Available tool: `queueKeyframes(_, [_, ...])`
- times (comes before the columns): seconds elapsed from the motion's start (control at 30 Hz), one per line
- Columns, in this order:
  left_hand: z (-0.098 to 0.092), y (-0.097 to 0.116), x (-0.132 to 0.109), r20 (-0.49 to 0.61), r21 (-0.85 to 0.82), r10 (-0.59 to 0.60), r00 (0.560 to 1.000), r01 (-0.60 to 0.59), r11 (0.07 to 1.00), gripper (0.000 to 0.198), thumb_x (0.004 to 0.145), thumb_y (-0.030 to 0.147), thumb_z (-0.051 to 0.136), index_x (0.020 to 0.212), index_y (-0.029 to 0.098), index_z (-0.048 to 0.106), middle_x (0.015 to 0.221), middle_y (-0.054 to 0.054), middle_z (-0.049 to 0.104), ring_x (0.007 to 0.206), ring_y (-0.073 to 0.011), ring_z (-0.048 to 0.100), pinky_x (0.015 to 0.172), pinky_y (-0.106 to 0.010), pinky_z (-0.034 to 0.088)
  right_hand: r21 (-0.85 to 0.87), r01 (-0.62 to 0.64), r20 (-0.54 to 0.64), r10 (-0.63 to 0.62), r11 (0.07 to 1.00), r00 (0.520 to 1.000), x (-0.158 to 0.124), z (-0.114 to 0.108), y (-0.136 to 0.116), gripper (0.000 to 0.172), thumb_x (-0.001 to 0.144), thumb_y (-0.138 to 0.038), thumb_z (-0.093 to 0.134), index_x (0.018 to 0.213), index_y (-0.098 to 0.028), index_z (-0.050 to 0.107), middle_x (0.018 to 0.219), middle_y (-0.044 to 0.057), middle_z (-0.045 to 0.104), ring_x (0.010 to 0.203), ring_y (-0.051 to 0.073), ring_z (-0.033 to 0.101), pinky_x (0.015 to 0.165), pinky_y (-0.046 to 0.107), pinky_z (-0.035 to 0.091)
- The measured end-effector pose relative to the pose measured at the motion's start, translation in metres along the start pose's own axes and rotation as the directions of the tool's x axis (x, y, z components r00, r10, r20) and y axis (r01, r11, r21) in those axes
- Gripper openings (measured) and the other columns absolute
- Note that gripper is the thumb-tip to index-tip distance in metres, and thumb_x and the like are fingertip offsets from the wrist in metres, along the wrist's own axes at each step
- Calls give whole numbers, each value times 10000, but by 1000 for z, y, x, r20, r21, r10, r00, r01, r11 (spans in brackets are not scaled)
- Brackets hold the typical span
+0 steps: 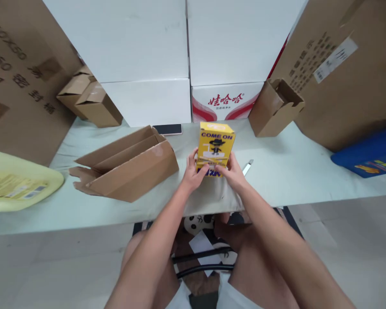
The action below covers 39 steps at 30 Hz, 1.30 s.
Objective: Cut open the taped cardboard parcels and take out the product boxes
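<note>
Between my two hands stands a yellow box [216, 146] printed "COME ON" with a cartoon figure in a black hat. My left hand [193, 172] grips its left side, thumb across the lower front. On the opposite side my right hand [232, 172] holds it the same way, and both thumbs nearly meet on the front face. Just right of my right hand lies a utility knife [247, 166] on the pale cloth-covered table [270, 171]. To the left an open cardboard box [131, 171] rests on its side, its flaps spread toward the left.
White cartons [148, 101] are stacked at the back, with a phone [167, 129] before them. An open brown box [273, 109] stands at right, small boxes [94, 101] at left. A yellow jug [19, 182] and a blue container [369, 152] lie at the sides.
</note>
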<state>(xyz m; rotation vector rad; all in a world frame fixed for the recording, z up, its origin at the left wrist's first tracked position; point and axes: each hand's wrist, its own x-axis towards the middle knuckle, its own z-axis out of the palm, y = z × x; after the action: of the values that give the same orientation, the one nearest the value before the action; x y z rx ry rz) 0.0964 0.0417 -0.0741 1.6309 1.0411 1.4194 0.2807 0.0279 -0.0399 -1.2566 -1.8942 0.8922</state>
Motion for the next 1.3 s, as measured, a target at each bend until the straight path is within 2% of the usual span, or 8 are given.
queueKeyframes(0.13, [12,28,93,19,-226,-34,999,38,973,739,891,564,696,1485,278,363,1325,-147,631,1111,-256,683,965,-411,565,121,-19,-48,25,992,999,65,-42,-28,749,1003,-548,322,1628,-293,-1,1619,127,434,1362,226,582,1031,435,563])
queueKeyframes(0.27, [9,75,162,10,-308,-183,983,177,935,773,896,394,745,1523,279,308,1324,-127,627,1137,-261,686,1005,-438,543,509,-146,-155,257,849,954,121,-77,-61,627,821,-482,654,1410,-390,460,1396,5,648,1113,214,697,874,403,624])
queueKeyframes(0.4, [-2,117,177,13,-342,-268,963,256,904,786,909,285,715,1547,287,257,1214,-105,674,1067,-262,706,1011,-497,529,656,-50,-196,235,753,952,136,-88,-93,475,746,-348,702,1209,-349,592,1192,-33,725,965,177,704,778,328,627])
queueKeyframes(0.7, [-19,146,173,-42,-405,-242,969,205,891,694,857,266,716,1439,284,339,1253,-68,673,1158,-267,675,1018,-420,532,626,78,-167,36,776,985,145,-81,-101,686,743,-363,761,1377,-372,500,1213,-12,717,970,203,698,815,391,619])
queueKeyframes(0.83, [-4,167,156,-2,-426,-257,966,232,875,593,950,287,607,1464,275,311,1273,-69,626,1237,-307,638,1028,-486,520,679,208,-279,-14,704,960,128,-82,-99,767,761,-490,771,1439,-422,419,1294,-29,681,1138,204,681,918,375,595])
queueKeyframes(0.97, [12,166,108,151,-433,-180,972,228,872,662,908,314,685,1474,315,342,1365,-75,565,1341,-324,559,1060,-492,492,712,292,-357,-28,639,934,60,-85,-90,755,717,-506,809,1389,-417,477,1346,-24,656,1242,216,647,951,372,588])
queueKeyframes(1.07, [4,147,56,302,-388,-281,911,387,837,787,828,393,765,1479,418,324,1464,-82,496,1368,-323,533,1011,-474,520,770,280,-429,140,574,892,-7,-92,-65,589,689,-463,809,1226,-338,600,1287,-11,690,1171,203,676,934,341,597])
queueKeyframes(1.3, [-38,78,-30,107,-400,-601,792,587,703,709,724,474,719,1321,303,377,1144,-39,583,876,-143,658,801,-296,535,831,-11,-405,619,556,673,-87,-144,32,294,646,-308,744,907,-236,630,916,-10,741,736,149,696,612,250,585])
